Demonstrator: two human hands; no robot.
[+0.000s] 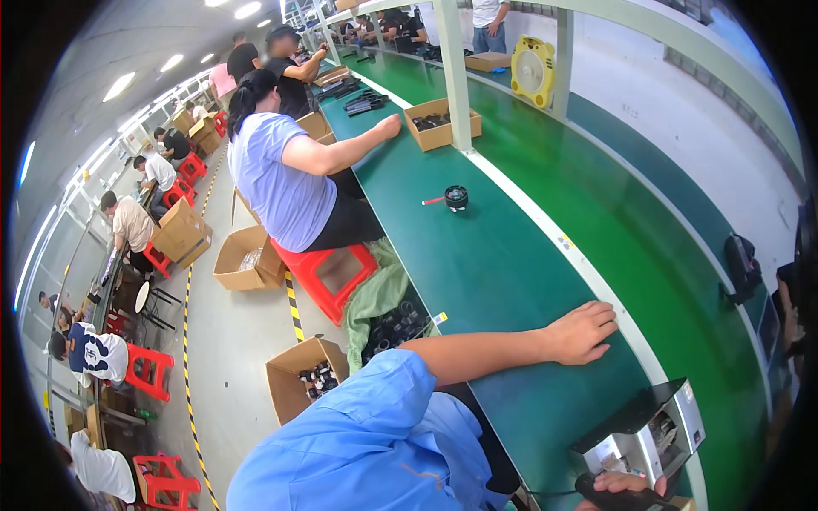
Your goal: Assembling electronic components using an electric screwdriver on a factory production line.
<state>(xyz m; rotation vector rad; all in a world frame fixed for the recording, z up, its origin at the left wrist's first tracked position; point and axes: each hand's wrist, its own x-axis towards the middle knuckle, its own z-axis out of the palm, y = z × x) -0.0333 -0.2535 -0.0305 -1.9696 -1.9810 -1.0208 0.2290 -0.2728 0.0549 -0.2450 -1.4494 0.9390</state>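
A long green table [503, 281] carries a boxy metal machine [645, 446]. Near the machine, the person's left hand [582, 333] rests loosely, fingers bent. Just beside the machine, the right hand [620, 482] grips a black thing [626, 500], partly out of view. Well apart from the machine sits a round black part [457, 198] with a red strip [433, 202].

Smooth green worktop [503, 264], shiny metal device [645, 451].

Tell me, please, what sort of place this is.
Most likely a factory assembly floor, judging by a long green workbench, people seated on red stools, and an open cardboard box of dark parts.
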